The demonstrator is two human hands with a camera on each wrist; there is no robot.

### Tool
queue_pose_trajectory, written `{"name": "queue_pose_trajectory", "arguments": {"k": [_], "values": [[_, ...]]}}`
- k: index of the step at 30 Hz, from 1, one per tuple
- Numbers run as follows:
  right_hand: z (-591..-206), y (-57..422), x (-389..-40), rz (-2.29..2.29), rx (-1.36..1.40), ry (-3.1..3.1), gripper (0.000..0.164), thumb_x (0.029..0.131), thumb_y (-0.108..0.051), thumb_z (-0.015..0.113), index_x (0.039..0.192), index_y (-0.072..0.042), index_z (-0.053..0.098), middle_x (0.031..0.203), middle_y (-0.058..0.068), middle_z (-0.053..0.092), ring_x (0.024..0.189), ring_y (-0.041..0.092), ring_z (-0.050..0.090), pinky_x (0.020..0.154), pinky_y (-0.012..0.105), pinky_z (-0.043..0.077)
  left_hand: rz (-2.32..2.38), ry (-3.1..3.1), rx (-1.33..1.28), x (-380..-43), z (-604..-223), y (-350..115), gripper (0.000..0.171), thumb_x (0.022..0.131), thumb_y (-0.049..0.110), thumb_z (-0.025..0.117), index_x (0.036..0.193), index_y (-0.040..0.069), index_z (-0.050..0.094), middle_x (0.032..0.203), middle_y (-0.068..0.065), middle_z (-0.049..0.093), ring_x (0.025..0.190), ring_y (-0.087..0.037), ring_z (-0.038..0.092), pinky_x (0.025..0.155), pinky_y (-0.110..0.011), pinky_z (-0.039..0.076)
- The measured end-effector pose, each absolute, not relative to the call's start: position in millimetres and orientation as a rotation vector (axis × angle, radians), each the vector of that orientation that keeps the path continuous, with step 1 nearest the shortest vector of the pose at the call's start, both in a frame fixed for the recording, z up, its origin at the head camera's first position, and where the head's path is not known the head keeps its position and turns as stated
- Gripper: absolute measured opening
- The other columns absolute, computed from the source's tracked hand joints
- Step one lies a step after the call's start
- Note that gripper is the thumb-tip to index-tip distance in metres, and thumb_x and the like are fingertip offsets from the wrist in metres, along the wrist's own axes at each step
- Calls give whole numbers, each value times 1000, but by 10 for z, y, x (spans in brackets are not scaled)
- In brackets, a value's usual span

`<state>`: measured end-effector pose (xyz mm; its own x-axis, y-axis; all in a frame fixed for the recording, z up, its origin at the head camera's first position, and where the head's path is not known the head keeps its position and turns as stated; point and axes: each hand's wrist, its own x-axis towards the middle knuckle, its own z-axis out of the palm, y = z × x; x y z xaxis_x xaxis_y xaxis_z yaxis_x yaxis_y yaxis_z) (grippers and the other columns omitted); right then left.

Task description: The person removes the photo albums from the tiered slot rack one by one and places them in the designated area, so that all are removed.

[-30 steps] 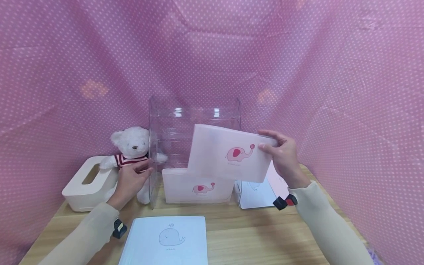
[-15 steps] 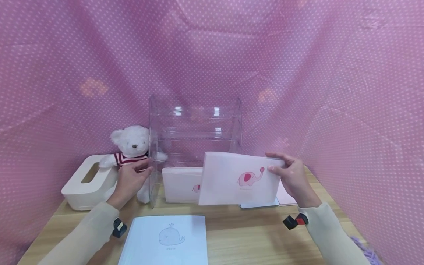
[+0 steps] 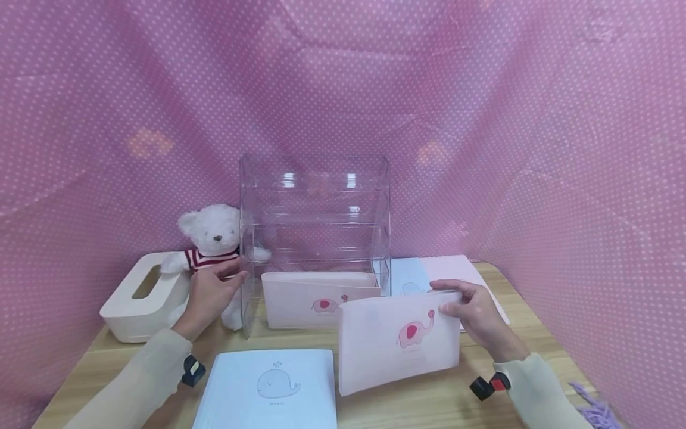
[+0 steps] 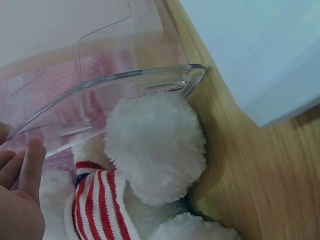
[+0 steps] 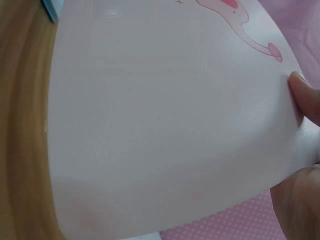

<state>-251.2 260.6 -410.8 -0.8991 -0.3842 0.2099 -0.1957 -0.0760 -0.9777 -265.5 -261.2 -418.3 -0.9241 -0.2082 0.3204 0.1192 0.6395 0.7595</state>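
Note:
In the head view my right hand (image 3: 477,311) pinches the upper right corner of a pale pink notebook (image 3: 375,348) with a red elephant on its cover. The notebook stands on edge, low over the table front. In the right wrist view its cover (image 5: 160,125) hides most of the table. My left hand (image 3: 208,295) pinches the left side edge of a clear acrylic rack (image 3: 316,223) between thumb and fingers. A similar pink elephant notebook (image 3: 289,304) stands upright at the rack's bottom. Blue-white notebooks (image 3: 230,393) with a whale cover lie flat in front.
A white teddy bear (image 3: 217,229) in a striped top sits left of the rack, beside a white tissue box (image 3: 123,298). Blue and pink notebooks (image 3: 455,268) lie behind the right hand. A purple tangle of strands (image 3: 595,408) lies at lower right.
My right hand has brought the pink notebook down and toward me, away from the rack, uncovering the standing notebook and those at the right. The left hand has stayed at the rack's edge.

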Motion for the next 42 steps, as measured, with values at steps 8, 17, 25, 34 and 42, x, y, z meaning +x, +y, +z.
{"name": "queue_pose_trajectory", "arguments": {"k": [8, 17, 25, 34, 42], "values": [[-4350, 2640, -2457, -2040, -603, 2007, 43, 88, 10, 62, 128, -7, 68, 127, -11, 67, 108, 9, 69, 91, 27, 60, -1187, -2466, 55, -2644, -4201, -2625, 38, 92, 15, 73, 128, 3, 69, 122, -20, 73, 108, -34, 72, 71, 3, 43], [-4519, 2649, -2427, -2010, -567, 1930, 43, 90, 7, 62, 131, -4, 65, 123, -7, 72, 105, 13, 73, 90, 31, 61, -1189, -2473, 42, -2671, -4183, -2627, 38, 92, 15, 73, 128, 3, 69, 122, -19, 73, 107, -34, 73, 73, -1, 48], [-4565, 2643, -2448, -1959, -512, 1955, 42, 91, 4, 64, 132, -5, 65, 119, -6, 74, 103, 15, 75, 88, 34, 62, -1181, -2491, 47, -2666, -4162, -2616, 38, 93, 15, 72, 129, 3, 68, 124, -19, 72, 110, -34, 72, 86, -34, 62], [-4555, 2601, -2450, -1817, -413, 2153, 47, 91, -6, 68, 133, 12, 56, 122, 4, 73, 104, 14, 73, 88, 30, 62, -1170, -2479, 46, -2672, -4185, -2624, 38, 92, 15, 73, 128, 3, 69, 123, -19, 73, 108, -35, 73, 78, -9, 56], [-4543, 2595, -2444, -1743, -337, 2214, 47, 92, -6, 65, 135, 11, 56, 128, 26, 68, 99, 17, 75, 84, 31, 63, -1171, -2475, 46, -2656, -4177, -2602, 38, 93, 14, 72, 129, 1, 68, 124, -21, 72, 109, -36, 73, 89, -45, 59]]}}
